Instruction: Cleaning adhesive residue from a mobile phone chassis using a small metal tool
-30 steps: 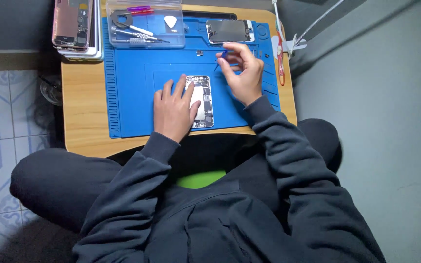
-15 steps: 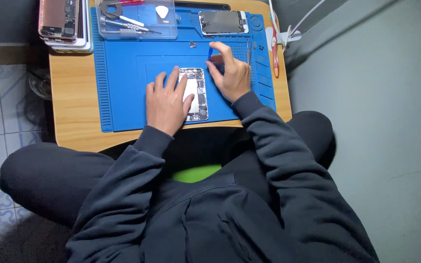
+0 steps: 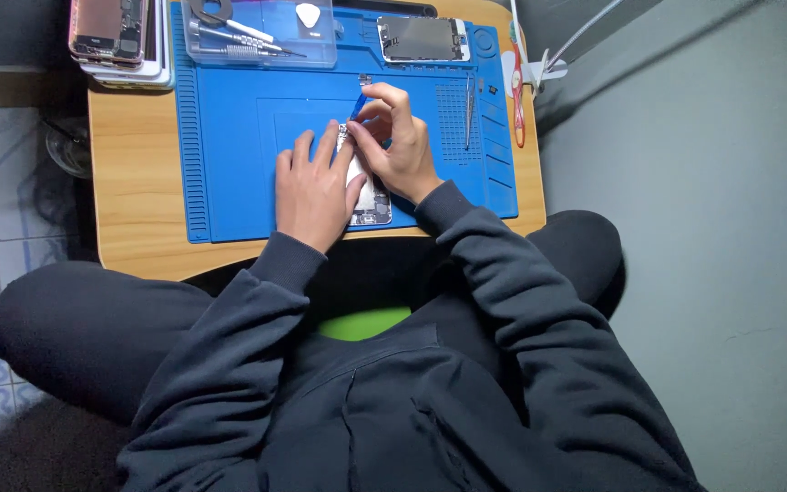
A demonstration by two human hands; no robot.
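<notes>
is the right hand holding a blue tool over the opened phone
Yes, the right hand pinches a slim blue tool at the top of the opened phone, which the left hand presses onto the blue mat.

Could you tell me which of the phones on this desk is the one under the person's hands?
The opened phone mid-mat, under the left hand and right hand. The detached screen lies untouched at the mat's far edge; the stacked phones sit off the mat.

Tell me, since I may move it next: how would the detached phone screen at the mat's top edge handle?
The detached phone screen looks thin and flat, so probably light, unlikely to roll. Its glossy face suggests it could be slippery and fragile. Lying flat on the blue mat, it may be hard to lift by its edges.
</notes>
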